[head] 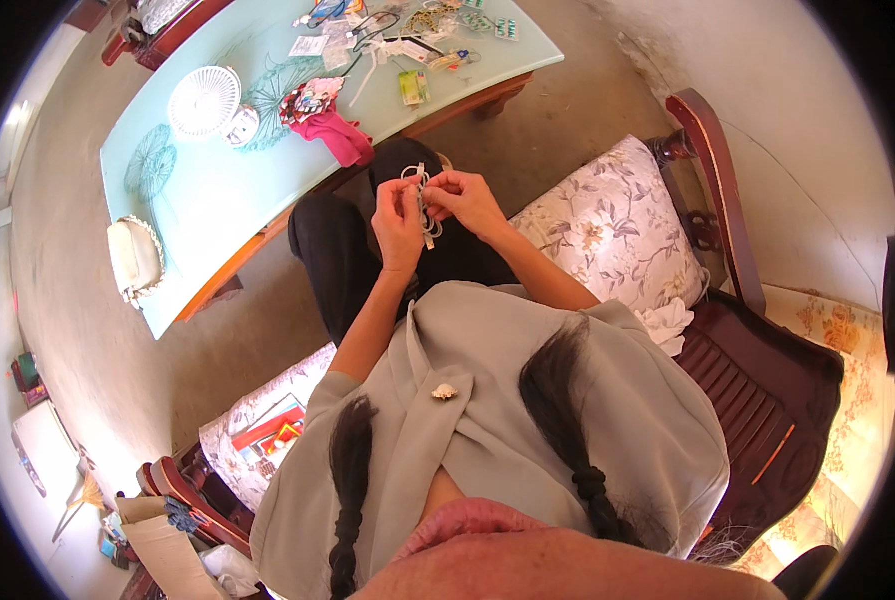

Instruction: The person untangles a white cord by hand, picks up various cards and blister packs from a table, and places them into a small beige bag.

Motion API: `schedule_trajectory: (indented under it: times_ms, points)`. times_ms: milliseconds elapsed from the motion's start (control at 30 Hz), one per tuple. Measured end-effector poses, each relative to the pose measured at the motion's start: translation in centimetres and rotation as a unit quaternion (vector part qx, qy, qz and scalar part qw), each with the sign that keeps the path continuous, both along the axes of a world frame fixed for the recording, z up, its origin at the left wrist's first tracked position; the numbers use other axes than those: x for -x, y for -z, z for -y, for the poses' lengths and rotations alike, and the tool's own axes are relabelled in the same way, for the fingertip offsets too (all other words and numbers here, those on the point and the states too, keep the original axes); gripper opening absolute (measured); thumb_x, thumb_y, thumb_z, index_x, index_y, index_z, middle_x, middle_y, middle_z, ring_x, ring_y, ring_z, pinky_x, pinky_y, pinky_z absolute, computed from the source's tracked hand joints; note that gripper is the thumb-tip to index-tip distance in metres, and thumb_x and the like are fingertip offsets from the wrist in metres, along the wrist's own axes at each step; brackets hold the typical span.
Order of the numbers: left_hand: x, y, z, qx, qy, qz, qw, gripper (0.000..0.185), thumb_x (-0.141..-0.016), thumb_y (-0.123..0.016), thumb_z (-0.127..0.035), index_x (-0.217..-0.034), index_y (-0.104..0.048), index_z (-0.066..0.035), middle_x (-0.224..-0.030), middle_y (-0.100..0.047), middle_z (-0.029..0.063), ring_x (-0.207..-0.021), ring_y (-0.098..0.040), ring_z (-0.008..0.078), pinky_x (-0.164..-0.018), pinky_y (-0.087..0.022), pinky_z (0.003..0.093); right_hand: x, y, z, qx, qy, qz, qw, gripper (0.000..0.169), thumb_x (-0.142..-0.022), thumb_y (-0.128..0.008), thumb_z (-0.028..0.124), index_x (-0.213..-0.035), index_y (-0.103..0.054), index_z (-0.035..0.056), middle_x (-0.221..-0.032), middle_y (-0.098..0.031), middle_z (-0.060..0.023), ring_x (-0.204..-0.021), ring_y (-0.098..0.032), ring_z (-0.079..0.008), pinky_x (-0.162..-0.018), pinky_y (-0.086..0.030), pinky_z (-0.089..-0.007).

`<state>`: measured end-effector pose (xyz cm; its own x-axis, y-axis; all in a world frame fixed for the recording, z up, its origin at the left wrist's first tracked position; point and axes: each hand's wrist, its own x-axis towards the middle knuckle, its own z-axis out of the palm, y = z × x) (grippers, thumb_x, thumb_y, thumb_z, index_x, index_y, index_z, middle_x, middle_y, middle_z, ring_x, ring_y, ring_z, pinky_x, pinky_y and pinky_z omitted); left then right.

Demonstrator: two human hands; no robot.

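A white USB cable (428, 225), gathered into a small looped bundle, is held between my two hands above my knees. On the left, my left hand (401, 223) pinches it with thumb and fingers. My right hand (463, 199) has thumb and fingertips closed at the bundle from the other side. One plug sticks up above the fingers, and another end hangs below the loops. The strand under the fingertips is partly hidden.
A glass-topped table (200, 195) in front bears a white fan (204, 103), a pink cloth (339, 137), a cream purse (134, 257), a green card pack (414, 88), blister packs (506, 29) and tangled cables. A floral cushion (605, 225) lies on the wooden seat at right.
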<state>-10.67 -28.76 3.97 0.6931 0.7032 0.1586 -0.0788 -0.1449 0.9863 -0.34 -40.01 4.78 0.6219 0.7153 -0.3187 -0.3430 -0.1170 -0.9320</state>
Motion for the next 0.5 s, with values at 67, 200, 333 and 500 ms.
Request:
schedule_trajectory:
  times_ms: [67,200,333,500]
  points:
    - [0.0,0.6,0.1,-0.023,0.021,0.004,1.0,0.012,-0.104,-0.061,-0.012,-0.109,-0.063,0.0,-0.108,-0.075,0.0115,-0.084,-0.07,0.0154,-0.074,-0.055,0.0301,0.0,0.4,0.0,-0.025,0.002,-0.004,1.0,0.019,-0.099,-0.07,0.016,-0.109,-0.07,-0.0007,-0.092,-0.073,-0.0051,-0.074,-0.069,-0.0108,-0.07,-0.058,-0.0241]
    - [0.3,0.2,-0.4,-0.018,0.065,-0.019,0.998,0.013,-0.102,-0.064,-0.012,-0.107,-0.067,0.0,-0.114,-0.074,0.0112,-0.085,-0.069,0.0152,-0.076,-0.056,0.0288,0.1,0.3,0.2,-0.053,-0.026,0.0,0.998,0.022,-0.1,-0.068,0.014,-0.115,-0.07,-0.0024,-0.097,-0.074,-0.0065,-0.083,-0.071,-0.0123,-0.077,-0.059,-0.0263]
    - [0.2,0.8,-0.8,0.022,0.083,0.015,0.996,0.017,-0.103,-0.061,-0.011,-0.109,-0.07,0.002,-0.115,-0.074,0.0132,-0.096,-0.071,0.0193,-0.084,-0.056,0.0314,0.3,0.6,0.1,-0.04,-0.054,0.053,0.996,0.028,-0.097,-0.071,0.016,-0.118,-0.07,-0.002,-0.099,-0.075,-0.0052,-0.086,-0.071,-0.013,-0.079,-0.057,-0.0279]
    - [0.3,-0.3,-0.6,-0.091,0.091,0.05,0.99,0.017,-0.101,-0.06,-0.007,-0.114,-0.067,0.0,-0.114,-0.071,0.0144,-0.095,-0.069,0.0225,-0.083,-0.055,0.0326,0.5,1.8,0.1,0.097,0.016,0.232,0.968,0.03,-0.091,-0.077,0.023,-0.11,-0.074,0.0002,-0.084,-0.074,-0.0067,-0.078,-0.067,-0.0109,-0.072,-0.053,-0.0287]
